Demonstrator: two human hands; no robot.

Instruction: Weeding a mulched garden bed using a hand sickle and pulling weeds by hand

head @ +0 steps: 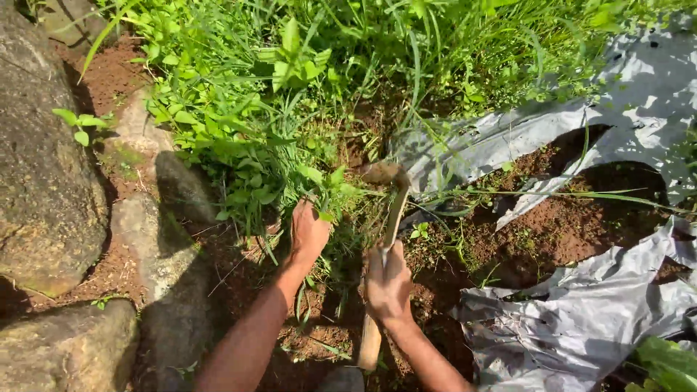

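At the far left a large grey rock (40,160) is seen, with smaller stones (156,239) lying beside it on red-brown soil (109,80). To their right, a dense clump of green weeds (239,123) is spread across the upper middle of the ground.

The left hand (308,232) is pressed into the base of the weeds, and its fingers are closed around a bunch of the stems, which are grasped low, close to the soil.

Just beside it, the right hand (388,283) is clenched around the wooden handle of a hand hoe (388,218). The tool's long axis is laid nearly straight away from the person, tilted slightly to the right; the butt end of the handle is pointed back toward the person and sticks out below the fist, while the soil-caked metal head is pointed forward and is held at the foot of the weeds, just right of the gripped stems. Whether the blade is touching the ground cannot be told.

Further right, torn grey plastic sheeting (581,116) is spread over the bed. Bare red earth (566,218) is exposed in the opening between its upper and lower pieces, with a few small seedlings in it. No container is in view.
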